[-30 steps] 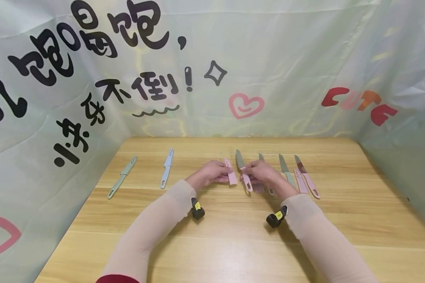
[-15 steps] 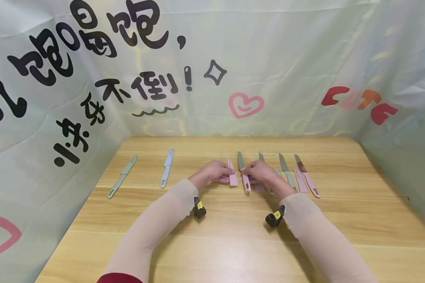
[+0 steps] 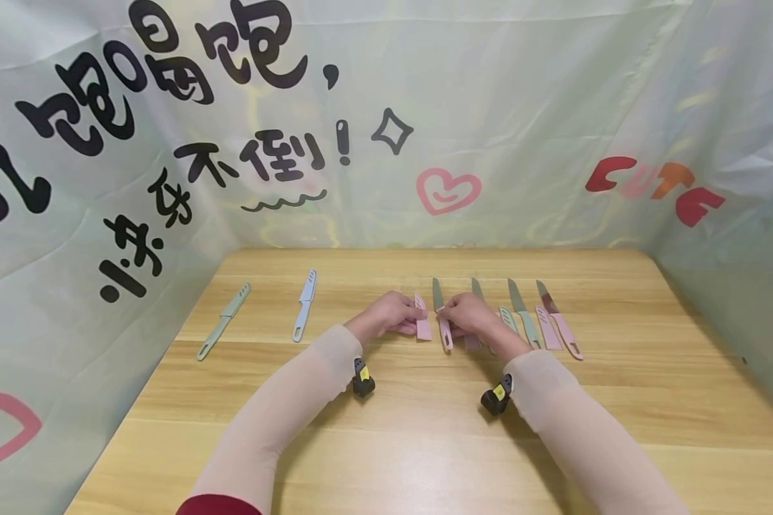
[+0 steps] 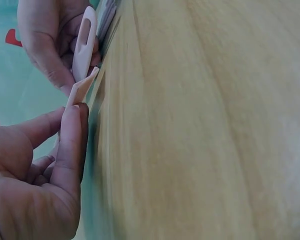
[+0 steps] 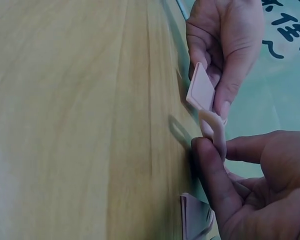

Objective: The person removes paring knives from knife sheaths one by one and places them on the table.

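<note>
Left hand pinches pink sheath, right hand pink-handled knife — blade visible in head view, not wrist views.

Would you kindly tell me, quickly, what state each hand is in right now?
Left hand: closed, pinching a pink sheath.
Right hand: closed, pinching a bare knife by its pink handle.

You seem to be in a booth: printed cloth hangs beyond and to either side of your left hand and right hand, a table below them.
</note>
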